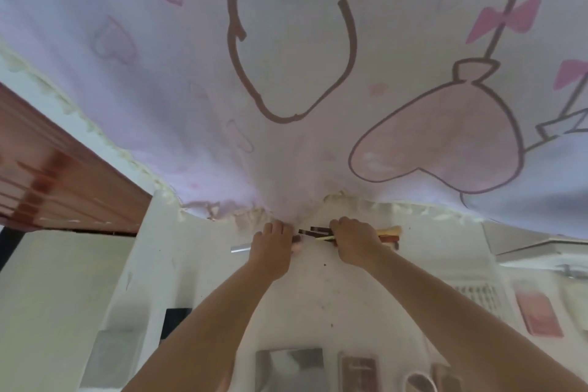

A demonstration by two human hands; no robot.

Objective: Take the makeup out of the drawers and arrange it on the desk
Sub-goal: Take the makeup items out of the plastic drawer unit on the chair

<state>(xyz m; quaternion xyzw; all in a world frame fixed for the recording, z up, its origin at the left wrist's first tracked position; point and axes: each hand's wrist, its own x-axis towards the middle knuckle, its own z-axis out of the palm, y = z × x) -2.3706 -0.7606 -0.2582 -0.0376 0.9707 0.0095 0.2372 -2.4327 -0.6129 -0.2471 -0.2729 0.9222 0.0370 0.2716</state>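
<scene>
The fingers of the left hand are curled down around a slim silver tube, whose free end sticks out to the left of the hand. The right hand has its fingers closed around a bundle of thin dark makeup pencils; their tips poke out to the left towards the left hand, and the two hands sit just beside each other. Out of the right side of the right hand come a pale yellow stick and a red stick, though whether they are gripped or lying on the surface cannot be told. Both hands are at the far edge of the white bench, right under the fringed hem of a white and lilac cloth printed with pink hearts and bows. Nearer the camera, on the bench, lie a silvery flat case and a brown compact, both blurred. To the right lies a pink rectangular palette. A reddish-brown wooden panel stands to the left.
</scene>
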